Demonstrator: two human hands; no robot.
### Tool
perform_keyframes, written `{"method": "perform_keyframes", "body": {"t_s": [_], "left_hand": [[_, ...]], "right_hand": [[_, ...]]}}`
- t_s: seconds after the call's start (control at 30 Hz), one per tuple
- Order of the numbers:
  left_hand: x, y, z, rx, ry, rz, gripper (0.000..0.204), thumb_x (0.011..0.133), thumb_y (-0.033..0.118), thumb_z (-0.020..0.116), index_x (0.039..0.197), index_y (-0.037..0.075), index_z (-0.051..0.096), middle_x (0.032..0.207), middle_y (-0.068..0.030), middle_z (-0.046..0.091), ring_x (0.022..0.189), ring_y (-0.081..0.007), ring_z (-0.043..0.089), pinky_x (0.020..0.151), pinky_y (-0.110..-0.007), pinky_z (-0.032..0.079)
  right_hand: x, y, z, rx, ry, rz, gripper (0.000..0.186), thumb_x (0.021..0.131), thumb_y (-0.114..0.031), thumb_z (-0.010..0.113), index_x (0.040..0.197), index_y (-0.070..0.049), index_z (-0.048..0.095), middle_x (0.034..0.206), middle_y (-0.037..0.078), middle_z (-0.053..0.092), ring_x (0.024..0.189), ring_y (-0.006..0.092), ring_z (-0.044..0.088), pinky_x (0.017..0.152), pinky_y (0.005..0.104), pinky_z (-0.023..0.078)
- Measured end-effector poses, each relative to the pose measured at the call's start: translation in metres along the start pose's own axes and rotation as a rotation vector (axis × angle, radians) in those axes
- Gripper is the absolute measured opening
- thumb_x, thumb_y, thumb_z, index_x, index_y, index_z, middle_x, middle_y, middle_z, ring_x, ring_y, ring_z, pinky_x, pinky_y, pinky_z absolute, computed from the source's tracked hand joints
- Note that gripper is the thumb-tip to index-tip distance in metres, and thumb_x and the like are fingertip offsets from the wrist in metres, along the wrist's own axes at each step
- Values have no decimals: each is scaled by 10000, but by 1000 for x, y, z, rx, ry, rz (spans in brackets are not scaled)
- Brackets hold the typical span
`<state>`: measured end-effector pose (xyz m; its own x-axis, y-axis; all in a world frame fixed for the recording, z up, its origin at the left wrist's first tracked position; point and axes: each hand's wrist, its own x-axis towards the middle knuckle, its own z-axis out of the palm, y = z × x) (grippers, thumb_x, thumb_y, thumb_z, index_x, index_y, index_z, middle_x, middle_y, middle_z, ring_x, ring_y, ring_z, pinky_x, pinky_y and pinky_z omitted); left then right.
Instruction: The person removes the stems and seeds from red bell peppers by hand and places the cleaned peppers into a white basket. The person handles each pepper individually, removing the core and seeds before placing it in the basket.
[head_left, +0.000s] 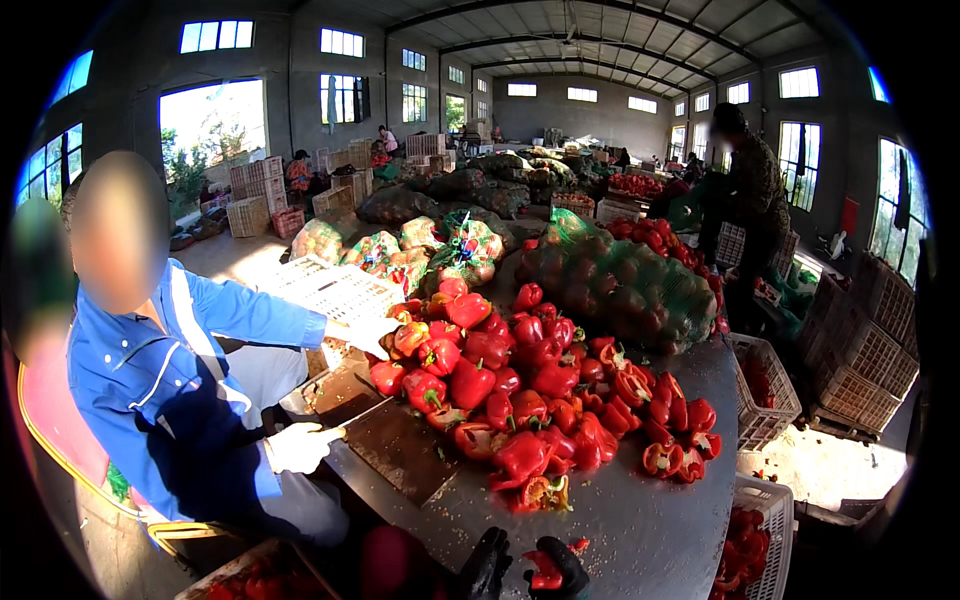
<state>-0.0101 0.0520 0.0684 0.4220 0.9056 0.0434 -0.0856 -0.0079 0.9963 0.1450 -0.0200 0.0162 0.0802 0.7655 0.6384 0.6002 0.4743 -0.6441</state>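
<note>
Both my hands wear dark gloves at the table's near edge. My right hand (568,572) is closed on a piece of red bell pepper (545,568), its cut side partly showing. Just left of it is my left hand (484,566), in deep shadow; whether it grips anything is too dark to make out. Ahead lies a large pile of red bell peppers (472,384), whole ones mostly toward the left. Several halved peppers (662,458) sit at its right side. One cut pepper (540,494) lies nearest my hands, showing its pale core.
The grey metal table (640,530) carries scattered seeds and a brown board (400,450). A co-worker in a blue jacket (180,370) sits left, with gloved hands (300,447) by the pile. Green net sacks (620,280) lie behind; crates (765,390) of peppers stand right.
</note>
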Motion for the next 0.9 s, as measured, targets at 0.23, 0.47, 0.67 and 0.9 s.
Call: {"method": "perform_keyframes", "body": {"t_s": [0.23, 0.47, 0.67, 0.9], "left_hand": [[9, -5, 13, -144, 222, 87, 433, 983, 221, 567, 1349, 11, 477, 1254, -108, 582, 1100, -188, 552, 945, -328, 450], [-6, -9, 14, -160, 398, 174, 472, 998, 215, 557, 1404, 6, 436, 1297, -82, 560, 1131, -154, 531, 968, -304, 437], [-23, -10, 43, -151, 213, 74, 512, 1007, 198, 548, 1458, 13, 392, 1347, -78, 539, 1180, -139, 513, 1003, -289, 414], [-37, -17, -4, -353, 96, -181, 448, 1035, 172, 497, 1431, -16, 409, 1367, -137, 526, 1239, -209, 525, 1074, -356, 408]], "right_hand": [[-4, -11, 15, 23, -48, -82, 472, 810, 8, 718, 1264, 9, 587, 1263, 171, 623, 1171, 301, 605, 957, 403, 511], [-2, 18, -19, 127, 252, 246, 498, 827, -21, 729, 1293, 14, 558, 1289, 157, 609, 1187, 266, 584, 970, 373, 497], [-5, -43, 5, 336, 159, 573, 619, 763, -90, 738, 1337, -26, 516, 1280, 121, 596, 1178, 244, 573, 1021, 381, 441], [-25, -55, -64, 302, -216, 581, 560, 778, 22, 695, 1319, -10, 551, 1284, 116, 607, 1190, 216, 583, 1014, 354, 461]]}}
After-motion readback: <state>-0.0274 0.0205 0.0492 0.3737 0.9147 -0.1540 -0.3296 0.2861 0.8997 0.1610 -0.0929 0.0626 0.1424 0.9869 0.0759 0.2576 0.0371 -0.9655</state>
